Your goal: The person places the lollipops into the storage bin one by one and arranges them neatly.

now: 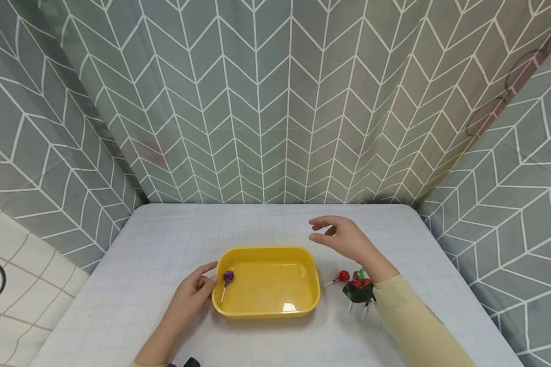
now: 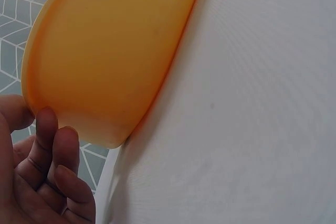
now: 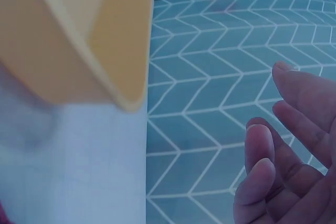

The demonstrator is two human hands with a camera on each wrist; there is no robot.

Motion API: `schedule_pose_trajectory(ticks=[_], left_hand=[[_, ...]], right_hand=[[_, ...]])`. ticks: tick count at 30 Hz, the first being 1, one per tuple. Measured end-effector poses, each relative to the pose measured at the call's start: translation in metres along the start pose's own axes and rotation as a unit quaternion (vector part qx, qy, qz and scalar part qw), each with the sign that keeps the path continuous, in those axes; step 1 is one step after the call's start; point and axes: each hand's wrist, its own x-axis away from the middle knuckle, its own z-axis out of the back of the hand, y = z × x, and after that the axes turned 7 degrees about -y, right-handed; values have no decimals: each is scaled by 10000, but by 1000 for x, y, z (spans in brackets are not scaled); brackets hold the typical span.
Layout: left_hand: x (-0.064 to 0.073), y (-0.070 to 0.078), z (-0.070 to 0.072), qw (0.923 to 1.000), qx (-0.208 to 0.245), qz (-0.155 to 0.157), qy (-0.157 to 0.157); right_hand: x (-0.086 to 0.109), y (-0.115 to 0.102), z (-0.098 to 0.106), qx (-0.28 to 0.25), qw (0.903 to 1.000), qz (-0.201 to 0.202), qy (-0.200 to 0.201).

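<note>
A yellow tray (image 1: 266,315) with raised walls sits on the table. Inside, near its left end, lies a purple-wrapped lollipop (image 1: 228,277) with a white stick. My left hand (image 1: 194,293) holds the tray by its left rim; in the left wrist view the fingers (image 2: 66,148) are bent against its outer wall. Raised beyond the tray's right end, my right hand (image 1: 342,238) has nothing between its loosely bent fingers and thumb. Below its wrist lies a red lollipop (image 1: 344,276), with a dark-wrapped one (image 1: 358,292) among other red and green lollipops, partly hidden by the sleeve.
A white cloth (image 1: 165,244) covers the table. Grey curtains (image 1: 275,102) with white chevron lines rise behind it and along both sides. A small black object (image 1: 192,362) shows at the bottom edge by the left forearm.
</note>
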Motion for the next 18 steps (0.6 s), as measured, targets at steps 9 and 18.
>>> schedule_pose_trajectory(ticks=[9, 18], left_hand=[[0, 0, 0, 10000, 31, -2, 30], [0, -3, 0, 9999, 102, 27, 22]], right_hand=[[17, 19, 10, -45, 9996, -220, 172], [39, 42, 18, -72, 9985, -457, 294]])
